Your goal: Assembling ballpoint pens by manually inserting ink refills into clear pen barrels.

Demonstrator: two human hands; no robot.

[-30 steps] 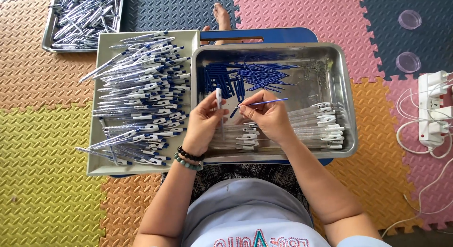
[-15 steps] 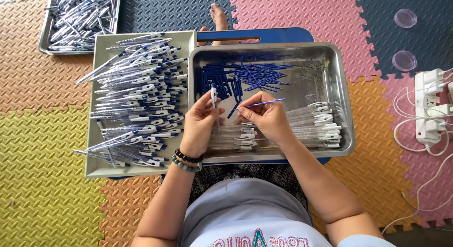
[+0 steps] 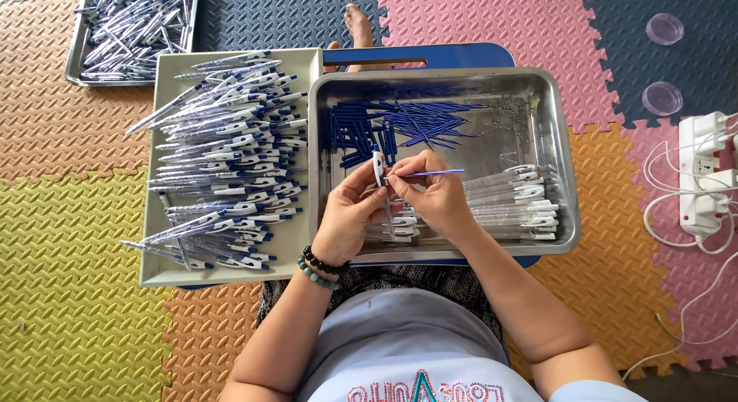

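Note:
My left hand [image 3: 350,217] pinches a clear pen barrel with a white and blue tip [image 3: 377,167], held upright over the steel tray [image 3: 557,133]. My right hand [image 3: 434,198] grips a thin blue ink refill [image 3: 434,172] that points to the right, its near end at the barrel. Both hands hover above a row of clear white-clipped pen barrels [image 3: 515,202] lying along the tray's near side. Loose blue refills and blue pen parts [image 3: 400,125] lie in the tray's far half.
A flat tray [image 3: 304,64] at the left holds a heap of assembled white and blue pens [image 3: 223,156]. Another tray of pens [image 3: 131,29] sits at the far left. A white power strip with cables [image 3: 703,175] and two clear lids [image 3: 663,98] lie at the right on coloured foam mats.
The hands have drifted slightly toward me and closer together; the refill still points right from the barrel. Nothing else in the trays has moved.

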